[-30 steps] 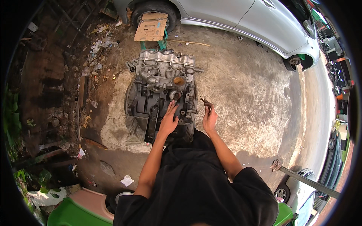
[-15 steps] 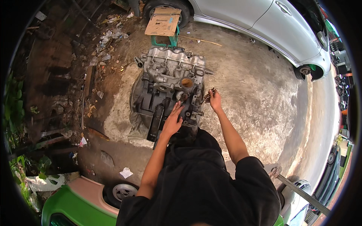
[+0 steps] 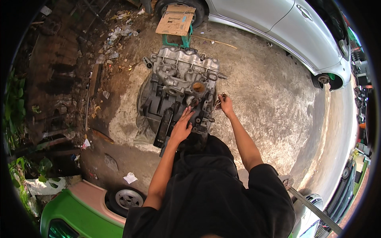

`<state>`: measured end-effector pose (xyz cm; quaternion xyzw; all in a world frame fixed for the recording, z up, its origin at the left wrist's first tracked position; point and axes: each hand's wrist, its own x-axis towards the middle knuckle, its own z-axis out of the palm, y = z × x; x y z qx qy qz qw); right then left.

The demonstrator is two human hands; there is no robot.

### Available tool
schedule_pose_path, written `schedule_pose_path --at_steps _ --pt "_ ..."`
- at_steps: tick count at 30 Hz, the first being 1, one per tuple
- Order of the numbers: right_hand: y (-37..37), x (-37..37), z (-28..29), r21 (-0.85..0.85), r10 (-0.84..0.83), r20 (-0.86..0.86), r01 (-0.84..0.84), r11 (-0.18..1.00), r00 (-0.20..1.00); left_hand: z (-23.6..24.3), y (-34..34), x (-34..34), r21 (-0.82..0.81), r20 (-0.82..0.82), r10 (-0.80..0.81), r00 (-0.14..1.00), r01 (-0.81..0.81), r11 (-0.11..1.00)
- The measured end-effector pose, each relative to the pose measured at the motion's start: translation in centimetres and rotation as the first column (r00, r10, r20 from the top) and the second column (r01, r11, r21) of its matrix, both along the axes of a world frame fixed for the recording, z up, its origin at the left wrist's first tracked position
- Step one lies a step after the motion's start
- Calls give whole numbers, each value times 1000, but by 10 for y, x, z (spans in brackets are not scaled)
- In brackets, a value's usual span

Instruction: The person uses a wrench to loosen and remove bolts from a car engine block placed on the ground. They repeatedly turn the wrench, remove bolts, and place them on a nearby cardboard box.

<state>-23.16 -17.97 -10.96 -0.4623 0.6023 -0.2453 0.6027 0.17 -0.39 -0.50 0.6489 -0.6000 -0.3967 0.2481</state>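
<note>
While its round, brown-lined port (image 3: pixel 198 87) gapes uncovered, the grey metal engine (image 3: pixel 181 98) sits on concrete ground (image 3: pixel 270 119).
Left hand (image 3: pixel 182 127) lies fingers-extended on it; right hand (image 3: pixel 227 106) pinches a thin metallic piece (image 3: pixel 217 104) by its right edge.

Looking like a car-fixing yard (image 3: pixel 270 111) outdoors, showing a loose engine (image 3: pixel 174 85), a silver car (image 3: pixel 285 37) and a green car (image 3: pixel 87 210) nearby.

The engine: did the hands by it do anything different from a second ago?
The right hand moved forward along the engine's right side, still holding a small piece too blurry to name. Nothing was visibly let go. The left hand stayed on the engine.
</note>
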Motion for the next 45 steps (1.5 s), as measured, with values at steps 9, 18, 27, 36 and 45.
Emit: schedule_pose_path --at_steps 9,18,27,36,45 --pt "3 2 7 -13 5 86 -4 1000 996 1 0 -1 10 15 1 1000 -1 1000" --pt "12 7 30 -14 -22 71 23 1000 997 1 -1 -1 15 40 -8 999 7 1000" --pt "40 5 46 -172 -54 104 72 982 993 -2 0 0 2 28 -8 1000 8 1000" --pt "97 12 52 -468 -164 -214 46 883 963 -7 1 2 -54 25 -21 999 22 998" --pt "173 43 60 -431 -129 -231 18 902 964 -5 -1 1 35 49 -45 998 44 998"
